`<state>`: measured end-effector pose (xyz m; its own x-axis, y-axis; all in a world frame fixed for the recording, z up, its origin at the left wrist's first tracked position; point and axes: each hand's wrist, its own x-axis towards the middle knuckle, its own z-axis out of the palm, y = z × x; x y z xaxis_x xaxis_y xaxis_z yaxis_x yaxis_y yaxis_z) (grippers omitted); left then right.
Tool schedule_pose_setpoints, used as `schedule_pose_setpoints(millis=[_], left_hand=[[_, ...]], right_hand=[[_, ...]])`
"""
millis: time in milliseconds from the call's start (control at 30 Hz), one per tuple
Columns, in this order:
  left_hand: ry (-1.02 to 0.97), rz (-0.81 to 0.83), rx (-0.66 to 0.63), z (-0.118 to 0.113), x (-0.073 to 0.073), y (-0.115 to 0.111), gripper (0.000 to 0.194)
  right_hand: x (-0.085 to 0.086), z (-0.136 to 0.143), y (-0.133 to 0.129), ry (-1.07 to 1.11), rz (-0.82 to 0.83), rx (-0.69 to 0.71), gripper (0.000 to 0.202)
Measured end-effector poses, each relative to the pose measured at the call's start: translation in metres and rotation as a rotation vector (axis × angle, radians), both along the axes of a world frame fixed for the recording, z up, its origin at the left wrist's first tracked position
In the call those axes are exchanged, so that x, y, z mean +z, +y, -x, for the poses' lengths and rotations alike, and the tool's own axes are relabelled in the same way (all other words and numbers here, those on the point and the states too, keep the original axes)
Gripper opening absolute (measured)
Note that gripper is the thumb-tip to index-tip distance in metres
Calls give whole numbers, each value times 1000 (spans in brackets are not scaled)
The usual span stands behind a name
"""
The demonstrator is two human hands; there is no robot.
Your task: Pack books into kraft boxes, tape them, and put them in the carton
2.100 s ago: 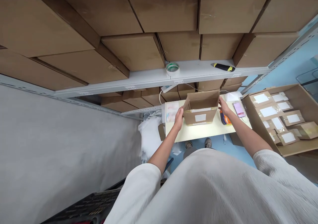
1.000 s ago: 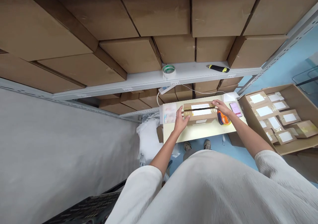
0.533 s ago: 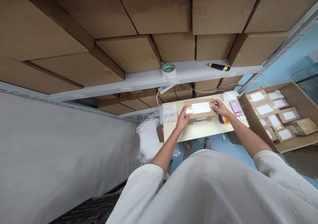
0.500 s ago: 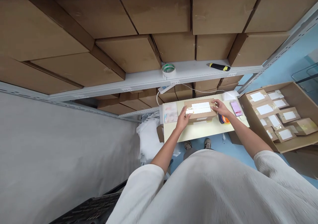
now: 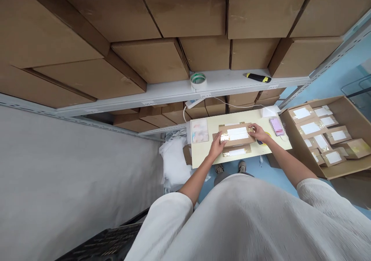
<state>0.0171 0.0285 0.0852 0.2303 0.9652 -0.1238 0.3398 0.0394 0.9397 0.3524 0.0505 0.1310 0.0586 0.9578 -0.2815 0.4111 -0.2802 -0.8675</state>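
Observation:
A cardboard box (image 5: 242,141) with a white label and clear tape is gripped at its two ends by my hands, over the small table. My left hand (image 5: 217,146) is closed on its left end, and my right hand (image 5: 257,133) holds the right end with fingers and thumb. Other taped cardboard shows behind it, and a labelled box (image 5: 237,152) lies on its near side. How these boxes touch or stack is partly hidden. Close to my right wrist, a round blue and yellow object (image 5: 262,142) is mostly covered.
The cream table (image 5: 203,155) carries a picture sheet (image 5: 199,131) and a pink-screened phone (image 5: 276,126). A large carton (image 5: 355,118) of labelled boxes stands right. The shelf (image 5: 226,82) bears a tape roll (image 5: 198,81), a utility knife (image 5: 257,77) and cartons. White packing material (image 5: 174,162) lies left.
Both hands have brought the box slightly toward me and to the right. More cardboard now shows behind it, and the labelled box on its near side is more exposed.

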Motion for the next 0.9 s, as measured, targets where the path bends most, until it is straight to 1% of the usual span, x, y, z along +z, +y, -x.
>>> schedule_pose_setpoints(millis=[67, 133, 200, 267, 367, 467, 533, 600, 667, 733, 800, 900], left_hand=[[8, 7, 0, 0, -5, -2, 74], [36, -7, 2, -2, -6, -2, 72], [96, -59, 2, -5, -3, -2, 66], [164, -147, -20, -12, 2, -2, 58], [246, -273, -150, -27, 11, -3, 51], [383, -342, -301, -43, 17, -4, 57], [530, -385, -350, -51, 18, -5, 59], [670, -436, -369, -54, 19, -8, 59], [758, -477, -374, -55, 20, -10, 58], [792, -491, -377, -55, 20, -11, 58], [796, -486, -373, -55, 19, -11, 58], [787, -473, -369, -55, 18, -10, 60]], right_hand=[[-6, 4, 0, 7, 14, -4, 41], [-9, 6, 1, 8, 22, -21, 37], [-10, 8, 1, -2, 18, -32, 35], [-10, 9, 1, -12, 9, -41, 35], [-12, 12, -1, -20, 0, -56, 35], [-18, 12, -2, -6, -4, -71, 36], [-25, 8, -4, 13, -4, -112, 40], [-32, -1, -10, -5, -1, -195, 42], [-40, -15, -20, -94, 24, -294, 39], [-47, -30, -34, -227, 86, -352, 31], [-54, -43, -48, -341, 157, -326, 27], [-65, -53, -62, -477, 228, -213, 27]])
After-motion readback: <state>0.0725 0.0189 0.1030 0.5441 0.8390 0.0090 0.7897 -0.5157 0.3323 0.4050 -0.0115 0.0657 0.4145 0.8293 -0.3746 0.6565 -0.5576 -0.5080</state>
